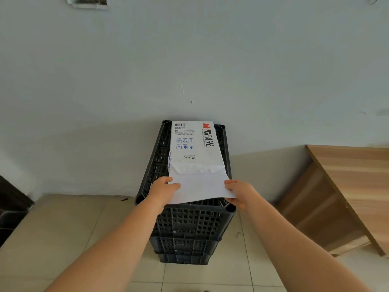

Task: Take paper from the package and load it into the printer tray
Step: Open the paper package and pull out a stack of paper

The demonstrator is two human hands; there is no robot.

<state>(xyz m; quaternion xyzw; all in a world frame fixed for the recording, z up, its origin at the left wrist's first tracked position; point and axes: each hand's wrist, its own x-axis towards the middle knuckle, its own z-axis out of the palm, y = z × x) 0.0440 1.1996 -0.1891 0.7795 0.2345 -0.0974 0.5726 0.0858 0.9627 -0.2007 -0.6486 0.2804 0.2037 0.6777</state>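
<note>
A stack of black perforated plastic crates (185, 224) stands on a floor of pale beige tiles (69, 239), pushed against a light grey-blue painted wall (189, 60). The wall shows a few small scuffs and, near the top left, a rectangular recess (88, 1).

The paper package (194, 147), white with red and black printing and a barcode, lies on top of the uppermost crate, its far end at the crate's wall-side edge and its opened end towards the person. From that opened end a sheaf of white paper (200, 189) sticks out over the crate's near edge.

The left hand (163, 189) holds the paper's left side, thumb on top and pinching the sheets against fingers hidden underneath. The right hand (239, 191) pinches the right side the same way, thumb above and fingers curled under the sheets near the crate's near right corner. Both bare forearms reach in from the bottom of the view.

To the right, a wooden desk (347, 186) with light grain stands against the wall, well apart from the crates. At the far left edge, a dark object (10, 209) is only partly visible.
</note>
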